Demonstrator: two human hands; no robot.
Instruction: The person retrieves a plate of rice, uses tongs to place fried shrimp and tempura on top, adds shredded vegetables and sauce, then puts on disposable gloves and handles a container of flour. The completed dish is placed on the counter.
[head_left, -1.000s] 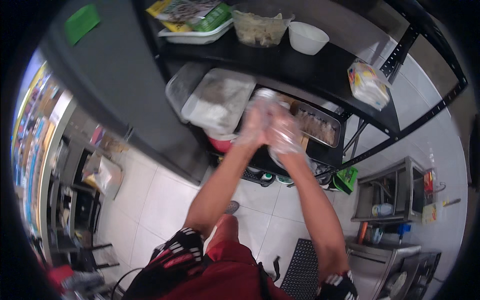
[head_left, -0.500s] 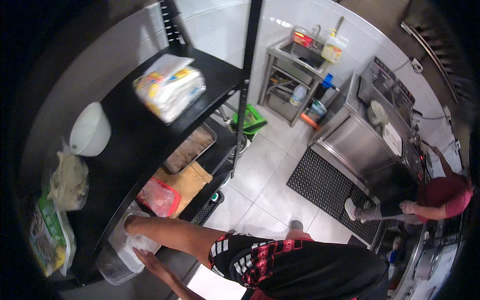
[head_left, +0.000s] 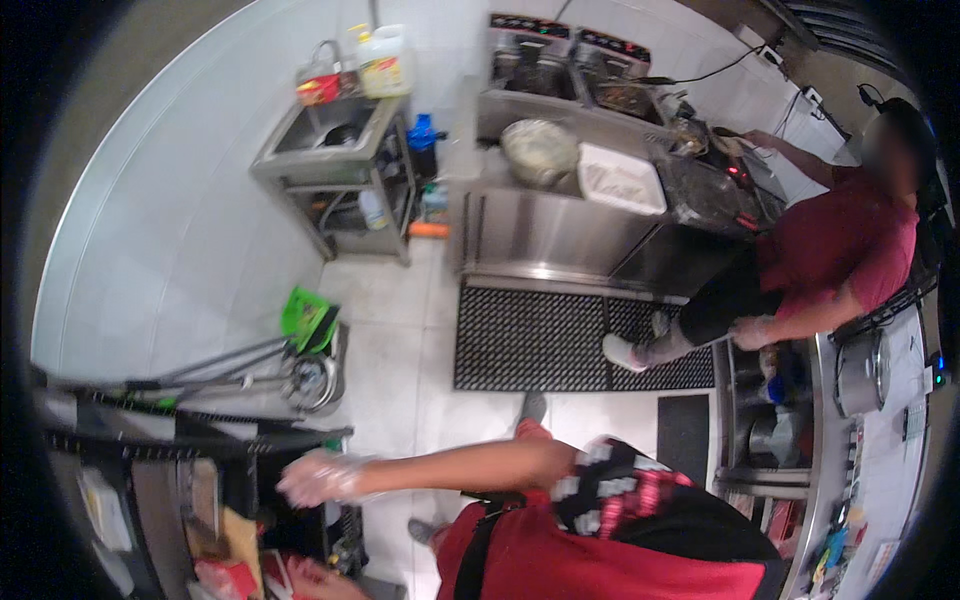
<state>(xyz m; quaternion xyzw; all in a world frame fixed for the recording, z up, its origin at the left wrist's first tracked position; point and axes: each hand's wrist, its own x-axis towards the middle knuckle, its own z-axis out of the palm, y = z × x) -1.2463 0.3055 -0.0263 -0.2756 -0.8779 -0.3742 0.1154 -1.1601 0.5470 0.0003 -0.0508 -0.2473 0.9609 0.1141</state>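
My right hand (head_left: 320,478), in a clear plastic glove, is raised in front of the black shelf (head_left: 165,440) at lower left. Its fingers are loosely bent and slightly blurred, and I see nothing in them. Lower down, my left hand (head_left: 312,578) is partly cut off by the bottom edge, beside a white-edged item (head_left: 275,570). Its fingers are too blurred to tell whether they hold that item. Close by on the shelf lie a red package (head_left: 225,580), a tan cardboard piece (head_left: 238,535) and a metal tray (head_left: 204,495).
A person (head_left: 830,240) in dark red stands at the right by the steel counter (head_left: 560,235), which carries a large bowl (head_left: 540,152) and a white tray (head_left: 620,180). A black mat (head_left: 530,340) covers part of the floor. A sink (head_left: 335,130) and green dustpan (head_left: 309,320) are further left.
My view has swung right, so the shelf now sits at lower left. My right hand has come out of the clear container on the shelf; my left hand has left its rim.
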